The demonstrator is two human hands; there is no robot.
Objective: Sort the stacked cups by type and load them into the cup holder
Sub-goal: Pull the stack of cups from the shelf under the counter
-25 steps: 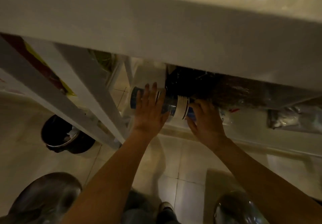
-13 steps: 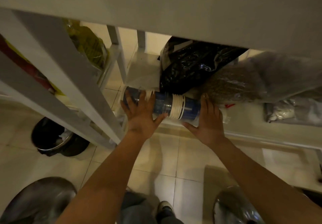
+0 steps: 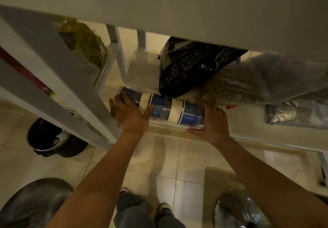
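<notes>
Head view: a sleeve of stacked cups point(image 3: 166, 109), blue with white rims and wrapped in clear plastic, lies on its side at the front edge of a low shelf point(image 3: 248, 121). The left hand point(image 3: 132, 115) presses its spread palm against one end and the right hand point(image 3: 213, 123) cups the other, likely so the long roll stays together when lifted. Just behind it sit a black bag point(image 3: 191, 68) and a clear bag of brown pellets point(image 3: 236, 85). Below is a tiled floor point(image 3: 159, 156), dimly lit, with a dark bin point(image 3: 53, 139) at the left; above hangs a pale bench point(image 3: 159, 6) edge.
</notes>
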